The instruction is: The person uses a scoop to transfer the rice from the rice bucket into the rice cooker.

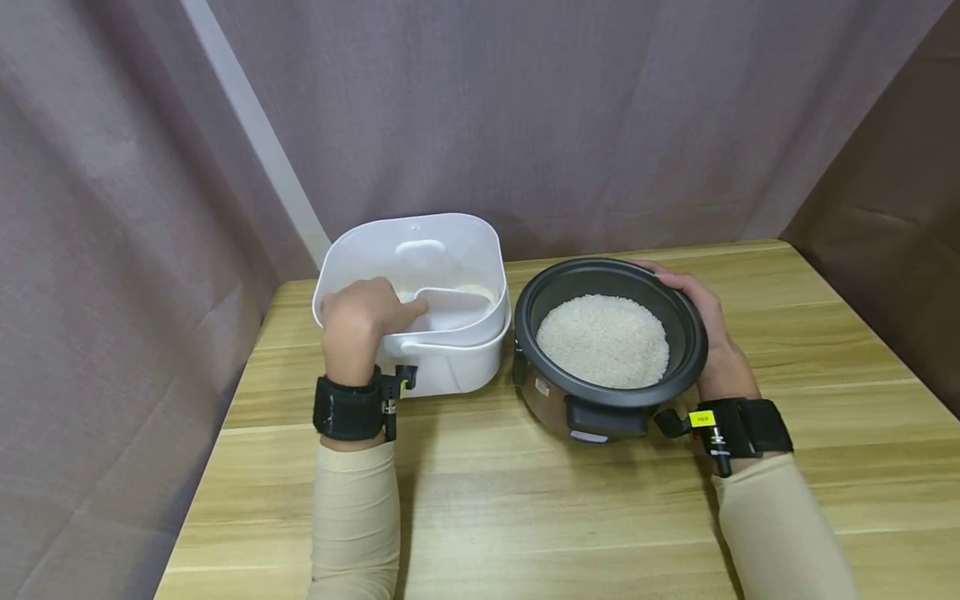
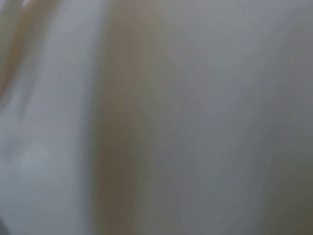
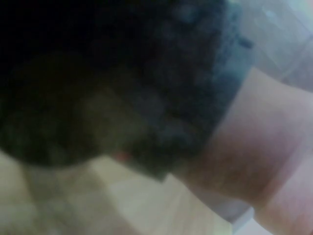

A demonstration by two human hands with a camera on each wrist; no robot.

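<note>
While the left hand (image 1: pixel 362 317) reaches into the white bin (image 1: pixel 480 250) at the counter's (image 1: pixel 525 517) back-left part, its curled fingers pinch the handle of a white scoop (image 1: pixel 450 307), which lies inside the bin just to the right of the knuckles, its open mouth facing away from the hand. A little rice shows at the bin's bottom beyond the scoop. Just to the right of the bin, nearly touching it, stands a dark pot (image 1: pixel 609 287) in a cooker body, near the middle of the back edge, with a flat heap of rice (image 1: pixel 603 340) filling its bottom. The right hand (image 1: pixel 708 333) wraps the pot's right rim, fingers curved along the far side and the palm against the near-right side, so the pot sits directly left of that hand. Both wrists carry black straps, and beige sleeves run back toward the front edge. In the left wrist view only a white and tan blur shows; the right wrist view shows a dark blurred mass beside skin, too blurred to tell more.
</note>
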